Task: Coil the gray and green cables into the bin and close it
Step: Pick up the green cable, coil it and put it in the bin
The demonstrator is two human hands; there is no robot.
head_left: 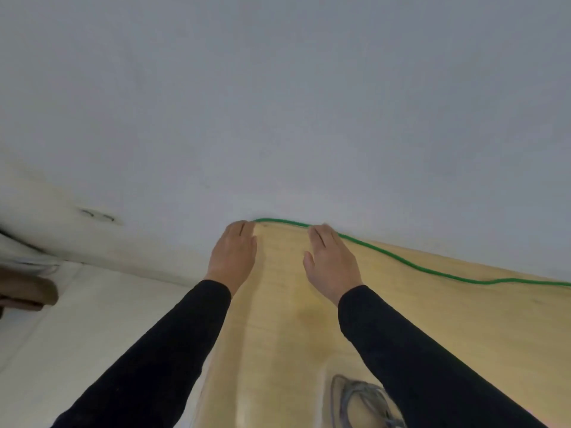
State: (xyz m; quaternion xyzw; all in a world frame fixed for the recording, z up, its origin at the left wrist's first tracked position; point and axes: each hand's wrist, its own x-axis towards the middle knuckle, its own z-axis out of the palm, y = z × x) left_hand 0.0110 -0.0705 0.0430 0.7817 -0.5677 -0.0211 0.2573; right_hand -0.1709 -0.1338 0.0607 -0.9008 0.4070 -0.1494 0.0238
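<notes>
Both hands reach to the far edge of the surface (432, 319), where we see the green cable (411, 264) running along the wall (278, 103). Our left hand (234, 254) and right hand (332, 262) lie with fingers straight over the cable; whether they pinch it we cannot tell. Near us, the gray cable (361, 400) lies coiled on the wood beside our right sleeve (417, 359).

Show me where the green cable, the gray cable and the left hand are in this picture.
green cable (401, 259): head view, on the stretch running along the table's far edge.
gray cable (361, 396): head view, on the coiled bundle near the bottom edge.
left hand (234, 254): head view, on the back of the hand.
</notes>
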